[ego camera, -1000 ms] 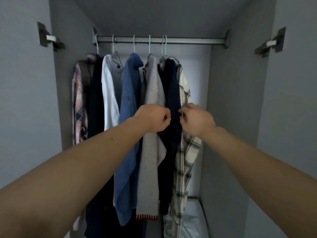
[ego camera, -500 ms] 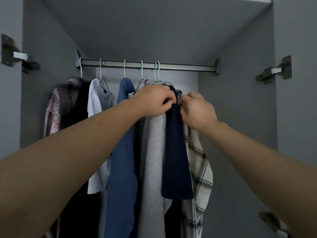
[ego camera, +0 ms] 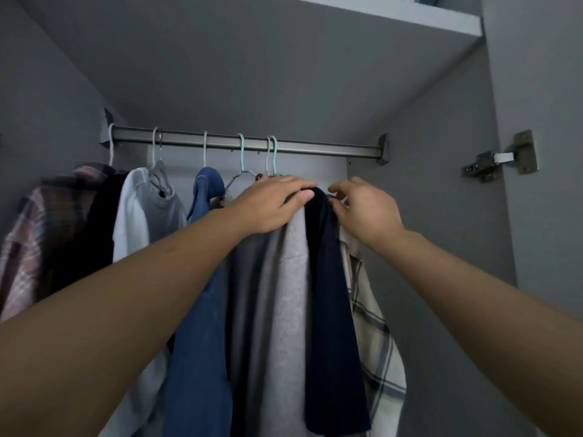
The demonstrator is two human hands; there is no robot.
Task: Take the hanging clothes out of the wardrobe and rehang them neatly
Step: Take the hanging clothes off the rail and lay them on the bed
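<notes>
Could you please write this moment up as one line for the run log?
left hand: resting atop grey garment | right hand: fingers at navy garment shoulder | rail: all clothes still hung

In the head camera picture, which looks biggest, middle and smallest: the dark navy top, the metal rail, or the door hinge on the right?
As they look in this view:
1. Dark navy top, largest, though it hangs nearest the camera, which inflates it.
2. Metal rail, long but thin.
3. Door hinge, smallest.
</notes>
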